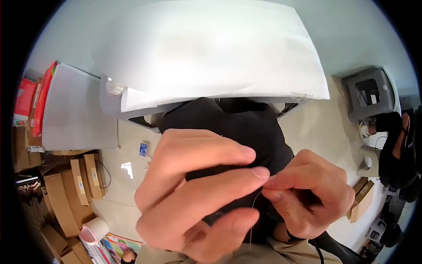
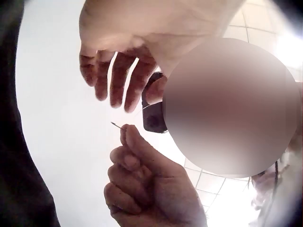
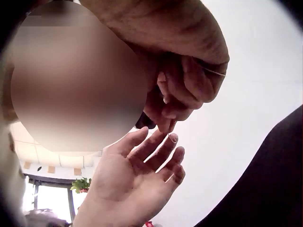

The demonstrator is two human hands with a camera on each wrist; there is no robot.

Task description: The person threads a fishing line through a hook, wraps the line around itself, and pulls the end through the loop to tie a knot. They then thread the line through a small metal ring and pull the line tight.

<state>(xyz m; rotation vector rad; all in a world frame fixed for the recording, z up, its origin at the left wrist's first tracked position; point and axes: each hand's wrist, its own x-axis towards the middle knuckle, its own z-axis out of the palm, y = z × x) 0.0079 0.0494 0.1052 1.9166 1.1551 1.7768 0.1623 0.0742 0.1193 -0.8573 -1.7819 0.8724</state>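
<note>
In the head view my left hand [image 1: 198, 189] has its fingers loosely extended, thumb apart from them, one fingertip beside my right fingertips. My right hand [image 1: 310, 193] pinches something tiny between thumb and index finger. The left wrist view shows it as a thin needle [image 2: 116, 126] sticking out of the pinch of my right hand [image 2: 151, 184], below the spread fingers of my left hand [image 2: 123, 61]. A fine thread [image 1: 252, 220] hangs between the hands. In the right wrist view a thread [image 3: 213, 72] crosses my curled right hand [image 3: 184, 71], above my open left palm [image 3: 137, 175].
A white-covered table [image 1: 211, 48] stands ahead, with a clear cup [image 1: 115, 87] at its left edge. Cardboard boxes [image 1: 61, 202] lie at the left. To the right are a grey stool [image 1: 371, 92], another person in dark clothing [image 1: 395, 158] and an open box [image 1: 362, 200].
</note>
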